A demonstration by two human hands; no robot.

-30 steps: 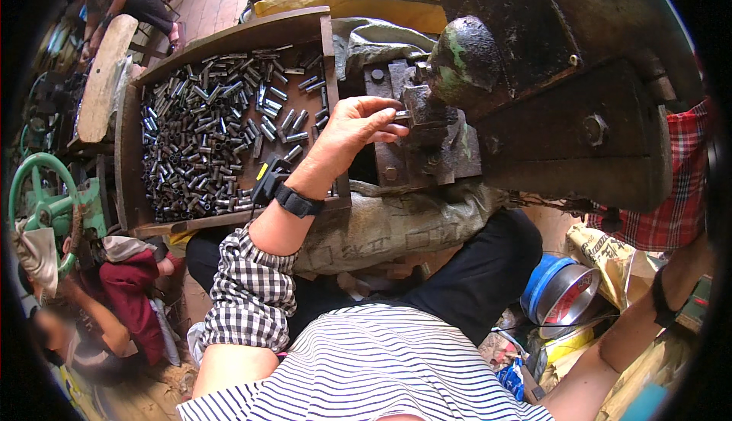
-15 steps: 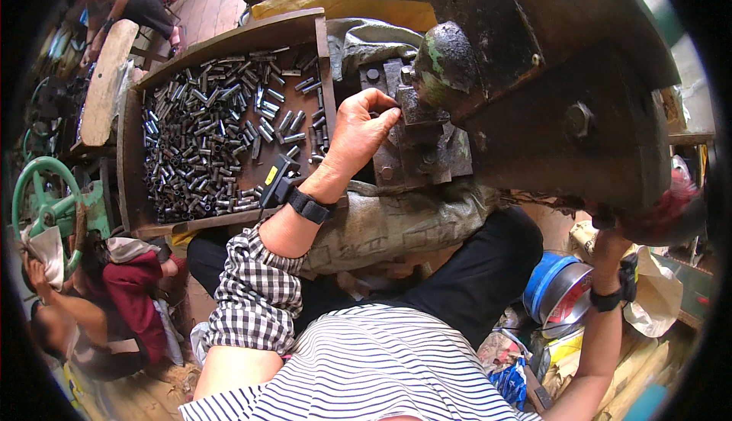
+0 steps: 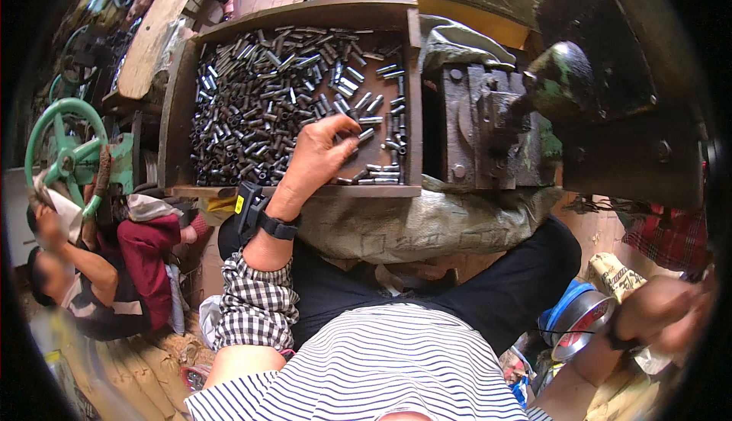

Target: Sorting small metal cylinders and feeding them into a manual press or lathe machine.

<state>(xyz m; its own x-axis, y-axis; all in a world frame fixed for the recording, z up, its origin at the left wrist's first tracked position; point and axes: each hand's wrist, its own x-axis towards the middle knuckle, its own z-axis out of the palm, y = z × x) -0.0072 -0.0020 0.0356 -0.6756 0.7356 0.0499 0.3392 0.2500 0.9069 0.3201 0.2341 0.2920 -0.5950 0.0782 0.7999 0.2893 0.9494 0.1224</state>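
Observation:
My left hand (image 3: 319, 155) reaches over a wooden tray (image 3: 414, 108) heaped with short metal tubes (image 3: 259, 108). Its thumb and forefinger are pinched on one small metal tube (image 3: 366, 136) near the tray's right side, where the tubes lie more loosely. Right of the tray stands a dark, greasy machine with a bolted metal block (image 3: 488, 127) under a heavy rounded head (image 3: 563, 78). My right hand (image 3: 667, 314) is at the far right, beside the machine and smeared by motion, so its fingers do not read clearly.
A sack (image 3: 427, 226) hangs over my lap below the tray. At right sit a blue-and-silver round container (image 3: 576, 318) and a red checked cloth (image 3: 667, 238). To the left a person sits by a green handwheel (image 3: 67, 162); another person is partly visible at upper left.
My left hand has moved left from the machine's metal block into the tray and onto a tube. My right hand has come down and outward from under the machine's right side. The view has shifted.

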